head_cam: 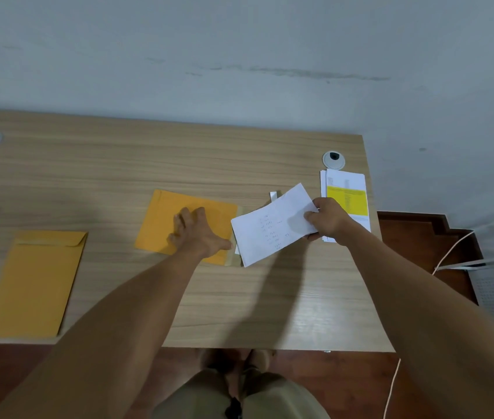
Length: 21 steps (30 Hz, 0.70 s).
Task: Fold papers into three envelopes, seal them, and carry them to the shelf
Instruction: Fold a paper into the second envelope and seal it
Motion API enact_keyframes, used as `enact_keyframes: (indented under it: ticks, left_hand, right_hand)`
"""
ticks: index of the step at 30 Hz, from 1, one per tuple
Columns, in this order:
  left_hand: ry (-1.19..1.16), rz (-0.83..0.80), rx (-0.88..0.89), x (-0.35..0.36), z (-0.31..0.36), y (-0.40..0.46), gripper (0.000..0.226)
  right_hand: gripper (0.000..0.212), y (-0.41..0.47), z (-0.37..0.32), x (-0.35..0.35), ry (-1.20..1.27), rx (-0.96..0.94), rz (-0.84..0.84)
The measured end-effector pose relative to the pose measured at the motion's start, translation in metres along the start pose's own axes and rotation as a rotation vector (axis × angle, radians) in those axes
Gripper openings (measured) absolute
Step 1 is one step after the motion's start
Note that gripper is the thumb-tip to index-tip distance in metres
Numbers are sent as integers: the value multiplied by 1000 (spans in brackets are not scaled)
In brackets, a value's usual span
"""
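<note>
L hand (200, 234) flat, fingers spread, pressing yellow envelope (164, 222) on desk (239, 297); R hand (328, 220) pinching folded paper (269, 228) at its mouth.

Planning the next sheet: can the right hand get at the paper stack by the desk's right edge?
Probably not yet: the right hand holds a folded paper, though the stack lies uncovered just beyond.

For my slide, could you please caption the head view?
Left hand steadies a yellow paper envelope; right hand brings folded white paper.
</note>
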State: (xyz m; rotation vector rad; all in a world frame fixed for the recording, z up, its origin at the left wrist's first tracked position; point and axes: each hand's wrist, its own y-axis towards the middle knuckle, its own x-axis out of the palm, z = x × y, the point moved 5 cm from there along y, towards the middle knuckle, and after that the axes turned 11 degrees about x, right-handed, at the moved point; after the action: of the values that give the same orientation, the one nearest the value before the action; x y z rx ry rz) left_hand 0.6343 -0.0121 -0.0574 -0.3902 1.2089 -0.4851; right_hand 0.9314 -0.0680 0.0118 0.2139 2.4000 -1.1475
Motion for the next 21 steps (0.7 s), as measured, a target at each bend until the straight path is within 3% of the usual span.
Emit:
enact_keyframes:
  ticks: [11,17,19,21]
  left_hand:
    - [-34,-12,19,-1,0,6,120]
    - [-55,-27,53,-1,2,8,128]
    - [-40,-45,60,1,3,8,116]
    - [-28,-66,66,4,5,8,90]
  right_hand:
    - [28,-4,-5,-15,-65,54,-21]
    - [31,-3,-18,-6,-56,50,-28]
    - [30,-3,-26,-3,-56,28,-16]
    - [28,-4,-32,-1,-60,2,6]
